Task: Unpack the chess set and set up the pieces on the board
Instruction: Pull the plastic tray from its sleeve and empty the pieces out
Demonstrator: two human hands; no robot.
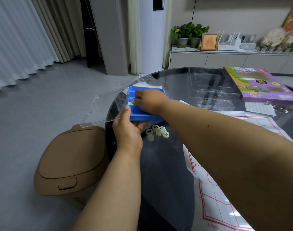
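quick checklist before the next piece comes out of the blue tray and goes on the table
1. Blue plastic tray steadied by left hand: ok.
2. Clear plastic lid swung open, out of the way: ok.
3. Right hand fingers in the tray's slot, pinching a piece: cannot tell.
4. Pale round chess pieces already out, lying clustered on the dark glass table: ok.
5. Red-lined paper board unfolded nearby: ok.
6. Any piece on the board: not ok.

Loose pieces crowd the blue tray's near side — open lid blocks left.
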